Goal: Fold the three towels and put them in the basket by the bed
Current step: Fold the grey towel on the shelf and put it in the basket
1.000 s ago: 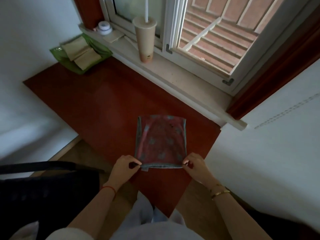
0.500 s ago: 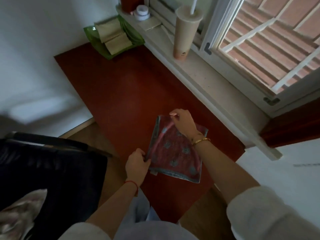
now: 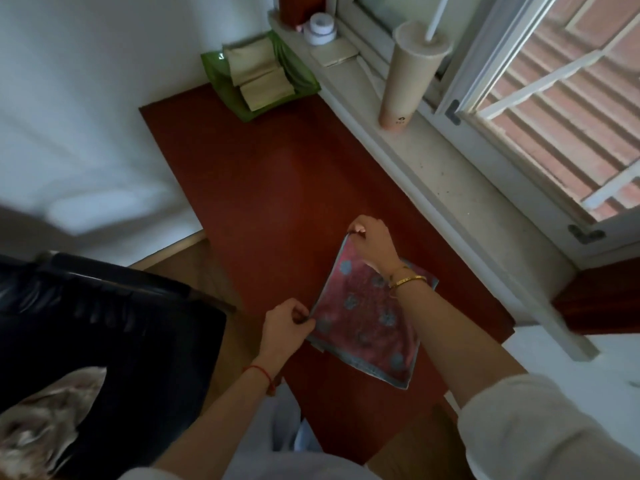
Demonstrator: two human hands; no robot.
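Note:
A folded red towel (image 3: 367, 327) with grey flower spots and a grey border lies on the dark red table (image 3: 277, 202). My left hand (image 3: 285, 322) pinches its near left corner. My right hand (image 3: 372, 242) pinches the far left corner, and that edge is lifted off the table. At the table's far end stands a green basket (image 3: 301, 83) with two folded beige towels (image 3: 258, 76) inside it.
A tall paper cup with a straw (image 3: 405, 77) stands on the window sill (image 3: 450, 181), beside a small white jar (image 3: 320, 29). A black chair (image 3: 104, 327) is at my left. White bedding (image 3: 588, 375) lies at the right. The window is open.
My right hand has moved from the towel's near right corner to its far left corner. My left hand kept its corner. The view turned left, and the towel's left edge has come up.

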